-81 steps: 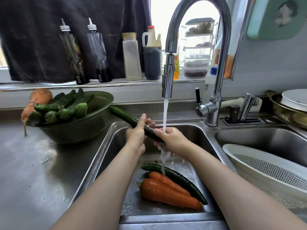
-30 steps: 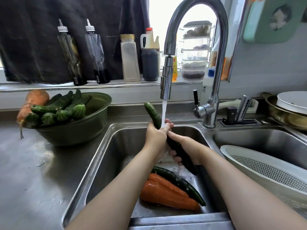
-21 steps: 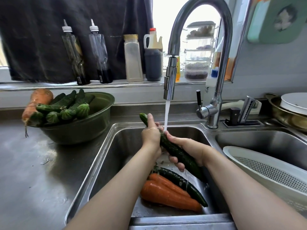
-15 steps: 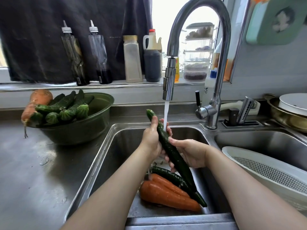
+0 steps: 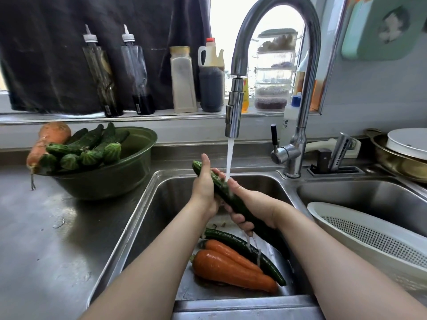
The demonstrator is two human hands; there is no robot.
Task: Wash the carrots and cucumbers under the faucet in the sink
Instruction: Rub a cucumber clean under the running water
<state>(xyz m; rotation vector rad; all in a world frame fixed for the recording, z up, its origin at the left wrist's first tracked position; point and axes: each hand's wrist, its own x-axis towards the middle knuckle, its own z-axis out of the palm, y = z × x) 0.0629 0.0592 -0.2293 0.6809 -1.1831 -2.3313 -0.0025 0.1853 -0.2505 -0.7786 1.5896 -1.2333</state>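
Cucumber (image 5: 233, 199) is slanting over the left basin of the sink (image 5: 138, 215), clear of its floor, with the upper tip pointing away and left and the lower end dropping toward the near right. Left hand (image 5: 204, 190) is clamping round the upper part, with the thumb lying along the skin and the tip poking out beyond it. The left fingers are mostly hidden behind the cucumber, so the wrap appears full but is not confirmed. Right hand (image 5: 254, 209) is gripping the lower half, with its fingers curling under. The lower end is passing out of sight behind the right forearm. Water (image 5: 229, 158) is falling from the faucet (image 5: 234, 107) and landing where the right fingertips meet the cucumber. Thin runs are dripping below the right hand.

On the basin floor beneath, a second cucumber (image 5: 242, 247) is lying diagonally and touching a small carrot (image 5: 228, 251), which is pressing against a big carrot (image 5: 231, 270) on the near side. All three are glistening wet.

Left of the sink, a bowl (image 5: 111, 179) is sitting on the counter (image 5: 46, 239) near the rim. It is holding a pile of cucumbers (image 5: 92, 144) and a third carrot (image 5: 49, 135), which is hanging over the far left edge with its root tail dangling.

To the right, a colander (image 5: 369, 229) is resting in the right basin (image 5: 369, 195). Bottles (image 5: 182, 79) are standing along the sill (image 5: 69, 116) behind.
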